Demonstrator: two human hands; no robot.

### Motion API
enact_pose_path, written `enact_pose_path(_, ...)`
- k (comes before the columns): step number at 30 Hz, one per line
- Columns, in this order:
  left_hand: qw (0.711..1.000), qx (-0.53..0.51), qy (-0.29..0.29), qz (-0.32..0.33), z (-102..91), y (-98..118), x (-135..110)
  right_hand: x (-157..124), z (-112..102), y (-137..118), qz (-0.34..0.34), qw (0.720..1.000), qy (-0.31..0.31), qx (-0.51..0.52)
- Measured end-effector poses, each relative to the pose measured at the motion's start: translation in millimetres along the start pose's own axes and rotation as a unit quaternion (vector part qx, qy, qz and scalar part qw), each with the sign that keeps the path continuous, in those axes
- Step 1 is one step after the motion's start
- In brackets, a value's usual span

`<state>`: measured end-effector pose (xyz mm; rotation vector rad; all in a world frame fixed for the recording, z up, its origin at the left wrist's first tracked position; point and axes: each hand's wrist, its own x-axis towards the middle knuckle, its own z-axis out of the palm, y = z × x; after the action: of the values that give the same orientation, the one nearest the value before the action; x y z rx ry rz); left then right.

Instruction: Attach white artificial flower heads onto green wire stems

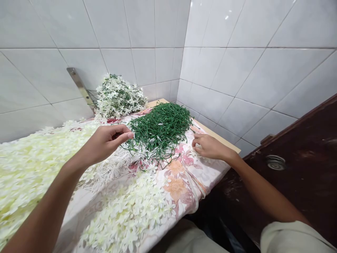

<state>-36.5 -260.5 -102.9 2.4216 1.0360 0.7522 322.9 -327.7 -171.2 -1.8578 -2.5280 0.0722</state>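
Note:
A tangled heap of thin green plastic stems (163,123) lies between my two hands. My left hand (110,140) is at the heap's left edge, thumb and forefinger pinched together; anything between them is too small to make out. To the right of the heap, my right hand (210,146) is low over the cloth with its fingers curled, above a few small white pieces (201,157). Those fingertips are partly hidden. White thin stamen-like strands (113,168) lie below my left hand. Closer to me spreads a pile of loose white artificial flower petals (131,211).
Pale yellow-white artificial petals (39,161) cover the table's left side. A bunch of assembled white flowers on green stems (118,96) stands against the tiled wall (113,24), near a metal bracket (80,86). Floral cloth (176,186) covers the table; a dark door (297,168) is at right.

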Motion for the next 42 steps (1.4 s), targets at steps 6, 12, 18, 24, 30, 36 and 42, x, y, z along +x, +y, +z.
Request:
enact_pose_path(6,1.000,0.014,-0.015,-0.005,0.3,0.5,-0.4,9.3,-1.2,-12.2,-0.023,0.999,-0.014,-0.025)
enact_pose_path(12,0.999,0.029,-0.041,-0.011,1.8,5.6,-0.6,19.6,-1.4,-20.6,-0.035,0.999,-0.013,-0.017)
enact_pose_path(18,1.000,0.029,0.002,0.007,4.5,9.3,-0.7,24.6,-15.7,-17.3,-0.014,0.997,0.031,0.063)
enact_pose_path(24,1.000,-0.019,-0.014,0.005,22.0,19.8,-1.4,35.0,-19.8,-29.2,0.067,0.887,0.121,0.441)
enact_pose_path(30,0.994,-0.026,-0.101,0.024,41.3,29.8,-3.4,30.3,-7.6,-13.1,0.087,0.876,0.157,0.447)
enact_pose_path(36,0.993,-0.034,-0.107,0.045,50.4,32.0,-2.5,12.9,0.9,-6.6,0.120,0.824,0.219,0.509)
enact_pose_path(42,0.995,-0.080,-0.027,0.052,68.6,46.8,-9.0,12.3,-14.0,-80.7,0.051,0.701,0.156,0.694)
